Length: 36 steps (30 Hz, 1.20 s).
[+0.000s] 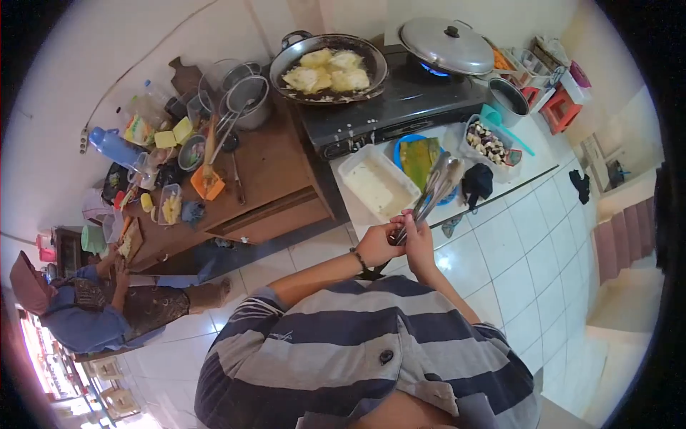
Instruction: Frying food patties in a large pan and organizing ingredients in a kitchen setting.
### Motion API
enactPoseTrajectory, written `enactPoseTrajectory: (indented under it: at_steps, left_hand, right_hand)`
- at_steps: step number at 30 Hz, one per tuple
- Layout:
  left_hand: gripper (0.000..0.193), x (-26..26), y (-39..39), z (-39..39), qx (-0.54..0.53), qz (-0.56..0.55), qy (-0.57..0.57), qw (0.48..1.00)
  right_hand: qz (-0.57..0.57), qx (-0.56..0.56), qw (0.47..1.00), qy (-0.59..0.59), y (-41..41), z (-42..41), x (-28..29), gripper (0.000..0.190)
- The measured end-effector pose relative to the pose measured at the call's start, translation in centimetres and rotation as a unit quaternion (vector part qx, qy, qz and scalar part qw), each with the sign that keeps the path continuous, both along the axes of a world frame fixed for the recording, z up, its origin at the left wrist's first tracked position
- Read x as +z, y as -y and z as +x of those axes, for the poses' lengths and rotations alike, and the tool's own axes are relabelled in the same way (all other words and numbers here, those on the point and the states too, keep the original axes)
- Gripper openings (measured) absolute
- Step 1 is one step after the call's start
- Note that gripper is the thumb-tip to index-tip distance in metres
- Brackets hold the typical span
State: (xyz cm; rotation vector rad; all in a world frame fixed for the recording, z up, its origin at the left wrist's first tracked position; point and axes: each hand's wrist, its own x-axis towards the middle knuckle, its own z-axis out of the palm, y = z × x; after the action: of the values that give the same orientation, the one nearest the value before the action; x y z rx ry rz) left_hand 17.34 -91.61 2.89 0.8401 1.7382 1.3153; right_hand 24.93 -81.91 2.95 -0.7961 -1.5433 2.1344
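My left hand (379, 246) and my right hand (419, 244) both grip the handle end of metal tongs (437, 179) in front of my chest. The tongs' broad tips point up and away, over a blue plate (402, 155) that bears a green banana leaf piece (420, 161). Left of the tongs is a plastic tub of pale batter (378, 182). Farther off, battered pieces (327, 69) fry in oil in a large wok (274, 69) on the black gas stove (396, 102).
A lidded pan (447, 45) sits over a blue flame. Right of the plate are a black cloth (477, 182) and a tub of diced eggplant (485, 142). Strainers (246, 94) and bottles crowd the wooden counter (268, 161). A co-worker (96, 305) works over a board at the far left.
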Motion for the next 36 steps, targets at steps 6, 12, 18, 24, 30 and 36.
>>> enactPoseTrajectory:
  at_steps: [6,12,18,24,30,36]
  left_hand:
    - [0.054,-0.3,3.6,-3.6,-0.068,0.014,-0.009,0.998]
    - [0.035,-6.4,7.3,-8.2,0.076,-0.059,-0.114,0.989]
    - [0.027,-11.0,5.3,-14.6,0.210,-0.180,-0.173,0.945]
    - [0.030,-15.1,0.9,-20.3,0.226,-0.224,-0.280,0.906]
    - [0.031,-16.1,-2.0,-23.7,0.088,-0.298,-0.278,0.909]
    - [0.027,-15.2,-1.9,-24.2,0.075,-0.236,-0.295,0.923]
  right_hand:
    - [0.043,-0.048,0.996,-0.063,0.4,-2.5,1.0,0.021]
    - [0.129,-0.135,0.978,0.089,-4.4,-3.1,-3.8,0.017]
    - [0.177,-0.149,0.944,0.236,-5.0,-3.4,-11.7,0.023]
    - [0.203,-0.166,0.911,0.319,-4.0,-5.2,-16.0,0.028]
    - [0.282,-0.255,0.852,0.361,-2.9,-7.3,-15.0,0.025]
    - [0.287,-0.270,0.822,0.411,-2.4,-7.9,-12.9,0.022]
